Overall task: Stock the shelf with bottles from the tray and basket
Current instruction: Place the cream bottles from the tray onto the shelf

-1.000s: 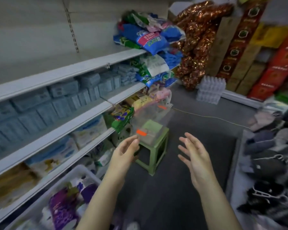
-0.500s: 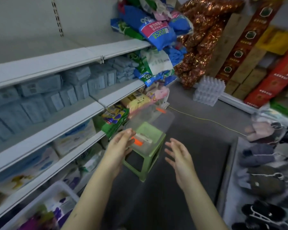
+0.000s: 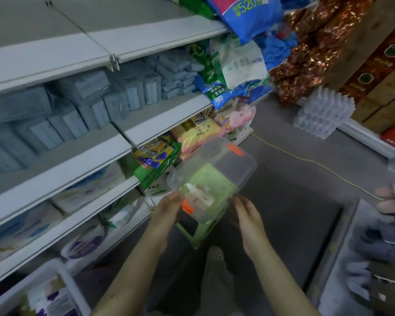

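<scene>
A clear plastic box (image 3: 228, 165) with orange latches stands on a green stool (image 3: 211, 185) in the aisle. A small white bottle (image 3: 197, 193) lies inside it. My left hand (image 3: 169, 209) touches the box's near left end beside an orange latch (image 3: 187, 207). My right hand (image 3: 246, 216) touches its near right corner; the fingertips are hidden against the box wall. The white shelf (image 3: 62, 165) runs along the left. A white basket (image 3: 55, 269) holding purple-labelled items sits at the bottom left.
The shelves hold blue-grey packs (image 3: 82, 106), tissue packs and snack bags (image 3: 155, 158). A stack of clear trays (image 3: 322, 112) stands on the grey floor by cartons. A yellow cord (image 3: 306, 159) crosses the floor. Slippers (image 3: 383, 245) lie on a low display at the right.
I have stepped closer to the stool. Both hands moved forward from mid-air and now rest against the near end of the clear box.
</scene>
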